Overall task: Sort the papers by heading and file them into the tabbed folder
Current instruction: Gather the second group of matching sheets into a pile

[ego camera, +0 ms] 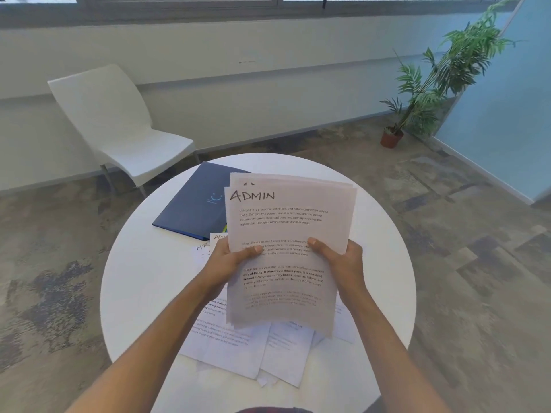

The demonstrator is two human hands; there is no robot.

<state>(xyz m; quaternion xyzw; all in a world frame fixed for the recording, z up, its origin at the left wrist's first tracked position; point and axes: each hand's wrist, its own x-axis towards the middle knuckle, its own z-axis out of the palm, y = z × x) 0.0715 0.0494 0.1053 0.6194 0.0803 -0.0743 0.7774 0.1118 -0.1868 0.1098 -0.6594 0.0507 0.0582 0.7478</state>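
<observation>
Your left hand and right hand each pinch a side edge of the stack, thumbs on the front sheet headed ADMIN, holding it up at frame centre above the round white counter. Loose papers lie scattered under it. The closed blue folder lies flat on the counter, upper left of the stack.

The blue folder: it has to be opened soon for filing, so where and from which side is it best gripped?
Probably the folder's far-left cover edge, reached from the left. It lies flat and closed on the table; that side is bare, while its right part is hidden behind the papers held by the left hand and right hand.
</observation>
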